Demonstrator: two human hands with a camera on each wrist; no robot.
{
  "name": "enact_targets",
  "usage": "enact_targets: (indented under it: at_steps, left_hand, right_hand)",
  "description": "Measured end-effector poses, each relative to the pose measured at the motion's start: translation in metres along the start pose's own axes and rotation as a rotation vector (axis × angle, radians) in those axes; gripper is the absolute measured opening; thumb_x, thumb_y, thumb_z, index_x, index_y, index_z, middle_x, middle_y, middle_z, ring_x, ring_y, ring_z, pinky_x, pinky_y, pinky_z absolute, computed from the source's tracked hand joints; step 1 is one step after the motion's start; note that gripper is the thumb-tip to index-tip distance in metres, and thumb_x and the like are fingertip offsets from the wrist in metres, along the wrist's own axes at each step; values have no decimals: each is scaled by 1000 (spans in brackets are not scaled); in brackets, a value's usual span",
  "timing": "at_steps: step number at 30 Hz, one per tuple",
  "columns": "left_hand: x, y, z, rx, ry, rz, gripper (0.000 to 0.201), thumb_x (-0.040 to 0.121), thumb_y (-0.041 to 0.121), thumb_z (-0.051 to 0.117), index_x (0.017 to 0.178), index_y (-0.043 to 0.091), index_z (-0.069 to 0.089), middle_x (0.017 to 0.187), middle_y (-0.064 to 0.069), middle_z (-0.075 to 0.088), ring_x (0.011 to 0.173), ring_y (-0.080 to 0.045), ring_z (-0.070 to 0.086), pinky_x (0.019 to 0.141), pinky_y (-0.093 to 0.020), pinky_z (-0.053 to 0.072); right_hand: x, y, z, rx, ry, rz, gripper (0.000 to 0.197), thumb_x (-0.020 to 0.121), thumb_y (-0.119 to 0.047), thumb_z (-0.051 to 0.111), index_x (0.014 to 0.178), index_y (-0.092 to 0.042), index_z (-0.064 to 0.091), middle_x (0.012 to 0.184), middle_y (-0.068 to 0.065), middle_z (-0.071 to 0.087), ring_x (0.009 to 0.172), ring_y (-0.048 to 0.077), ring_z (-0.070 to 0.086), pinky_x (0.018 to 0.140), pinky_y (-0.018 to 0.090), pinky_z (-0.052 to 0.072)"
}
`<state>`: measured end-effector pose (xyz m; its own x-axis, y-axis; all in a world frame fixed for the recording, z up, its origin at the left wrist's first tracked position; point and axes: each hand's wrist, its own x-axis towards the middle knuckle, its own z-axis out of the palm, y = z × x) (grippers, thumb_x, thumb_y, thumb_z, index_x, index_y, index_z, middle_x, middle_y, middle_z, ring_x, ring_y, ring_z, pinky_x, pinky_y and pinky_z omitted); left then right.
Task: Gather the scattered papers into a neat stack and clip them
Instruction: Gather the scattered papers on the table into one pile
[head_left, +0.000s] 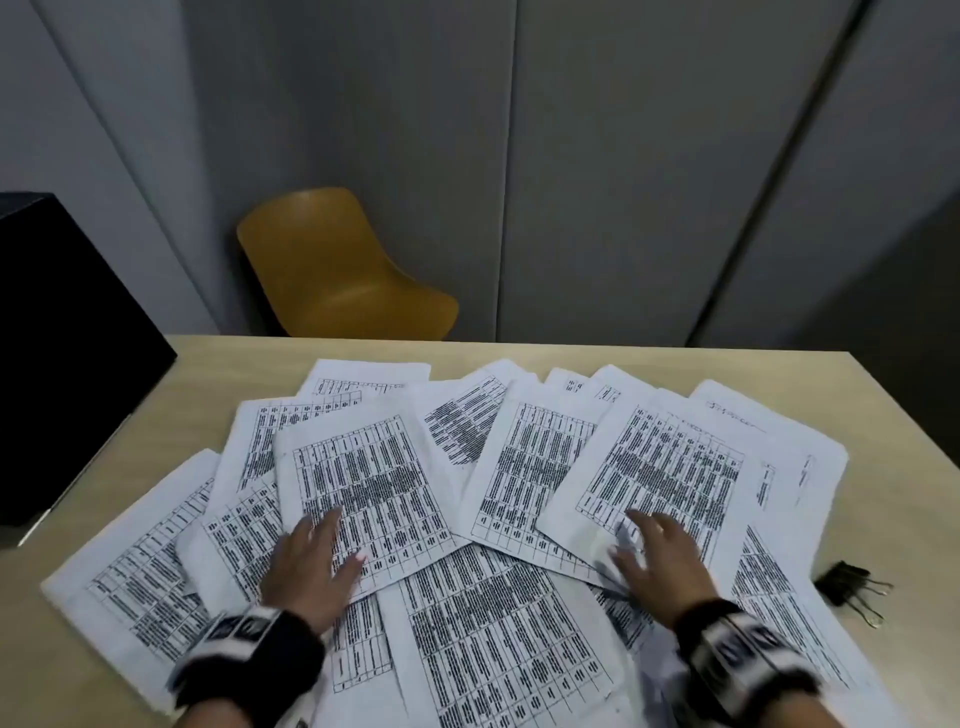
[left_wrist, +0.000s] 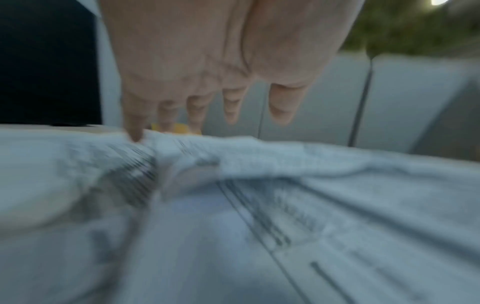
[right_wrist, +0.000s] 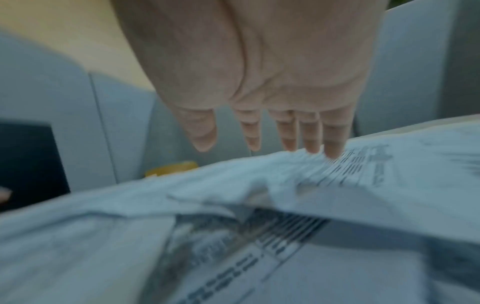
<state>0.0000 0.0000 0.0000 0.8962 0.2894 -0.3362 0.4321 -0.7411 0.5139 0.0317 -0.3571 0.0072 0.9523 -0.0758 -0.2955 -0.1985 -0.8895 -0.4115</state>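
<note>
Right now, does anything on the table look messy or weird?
Yes. The papers lie fanned out at all angles, overlapping, not stacked. Both hands rest flat on them. The binder clips sit unused at the table's right edge.

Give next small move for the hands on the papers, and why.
Probably sweep both hands inward to bunch the sheets. The left hand and right hand lie flat, fingers straight, on papers fanned across the table; nothing is stacked, and the binder clips lie untouched at right.
</note>
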Motion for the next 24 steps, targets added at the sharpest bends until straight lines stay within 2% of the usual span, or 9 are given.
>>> enact_targets:
  at_steps: [3,6,8,10,12,14,16,21,24]
  left_hand:
    - [12,16,21,223,-203,-91,65,89,62,21,143,42,-11,154,-3,-25,142,-34,-20,112,-60,-6]
    - [10,23,43,318,-281,25,63,86,67,14,140,47,-11,151,1,-31,140,-32,-27,110,-60,-12]
    - [11,18,53,405,-315,119,63,82,70,9,139,52,-10,147,4,-34,140,-29,-27,109,-59,-15]
    - [10,15,56,373,-292,185,70,72,76,2,138,54,-2,143,7,-32,141,-26,-24,109,-54,-16]
    - [11,14,53,257,-151,166,65,77,71,13,139,51,7,150,6,-23,143,-26,-17,113,-51,-10]
    - [16,15,46,130,-10,27,61,89,57,27,144,41,4,157,-3,-15,145,-29,-12,116,-49,-2]
    - [22,21,43,57,-1,-76,64,92,52,28,146,34,1,158,-8,-10,146,-30,-8,117,-47,2]
    - [25,39,58,3,-7,32,75,83,59,37,147,30,13,158,-8,8,146,-28,6,116,-46,10]
    - [27,42,59,-201,111,43,83,77,32,68,145,22,21,152,-10,29,139,-30,27,113,-45,26]
  right_hand:
    - [15,-21,24,-218,-163,29,66,90,-59,26,147,-31,8,158,14,-3,145,36,2,115,54,9]
    - [10,-32,45,-276,-260,-122,93,64,-80,-9,146,-37,-2,154,10,-20,144,33,-12,113,53,-5]
    - [4,-33,48,-321,-331,-233,108,47,-82,-16,145,-40,3,149,3,-25,144,29,-13,108,46,-13]
    - [3,-32,45,-241,-305,-265,93,62,-84,-1,143,-42,20,156,-1,-12,146,24,-5,107,43,-14]
    - [9,-26,35,-168,-127,-172,67,81,-70,24,140,-40,29,159,1,5,146,22,4,115,48,-6]
    - [18,-13,24,-165,-15,64,63,88,-55,35,145,-34,18,158,9,1,146,30,1,118,52,3]
    - [22,-6,20,-167,-62,190,67,89,-54,34,147,-34,6,157,17,-7,144,37,-4,116,54,3]
    - [10,-24,47,-234,-210,-47,70,87,-54,34,144,-44,-7,154,13,-21,142,38,-16,109,49,-12]
    - [3,-33,52,-113,-163,-148,69,84,-50,46,143,-47,10,158,6,-5,145,31,-1,112,45,-4]
